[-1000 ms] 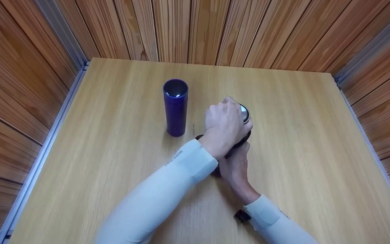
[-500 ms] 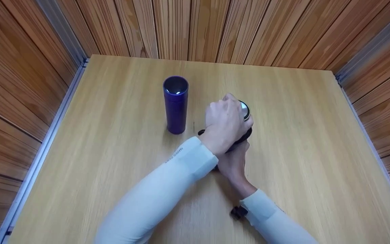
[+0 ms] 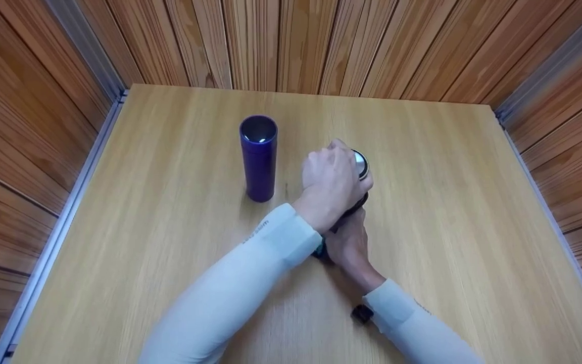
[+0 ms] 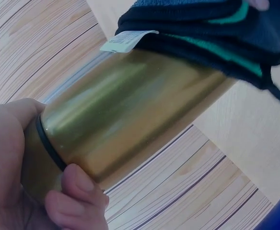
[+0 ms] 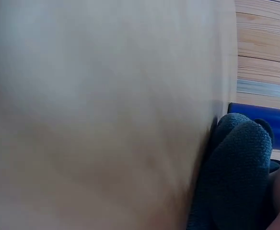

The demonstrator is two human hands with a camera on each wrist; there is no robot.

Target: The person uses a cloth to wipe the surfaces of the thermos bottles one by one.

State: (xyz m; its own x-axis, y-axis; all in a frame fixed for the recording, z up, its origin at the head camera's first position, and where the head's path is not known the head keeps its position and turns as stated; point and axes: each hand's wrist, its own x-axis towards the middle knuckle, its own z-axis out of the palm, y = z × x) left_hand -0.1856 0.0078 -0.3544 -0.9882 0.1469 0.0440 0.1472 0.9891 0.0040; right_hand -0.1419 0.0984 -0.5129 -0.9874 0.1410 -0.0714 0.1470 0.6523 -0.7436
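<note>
My left hand (image 3: 330,177) grips one end of a gold metal thermos flask (image 4: 130,110), fingers curled round it by a thin black ring in the left wrist view. The flask is held tilted, its round silver end (image 3: 360,164) showing beside the hand in the head view. My right hand (image 3: 349,240), below the left, holds a folded dark blue-grey cloth (image 4: 192,19) with black edging, green patches and a white tag against the flask's other end. Cloth folds fill the lower right of the right wrist view. The left hand and forearm hide much of the flask from above.
A purple tumbler (image 3: 259,167) stands upright to the left of the hands on the light wooden table (image 3: 447,202). Wood-plank walls (image 3: 301,45) with grey metal edging enclose the table's back and sides. A small black device (image 3: 361,313) sits at the right wrist.
Both hands keep their hold on flask and cloth. The cloth has shifted slightly: a black edge left of the left wrist is now hidden, and a teal bit shows below it.
</note>
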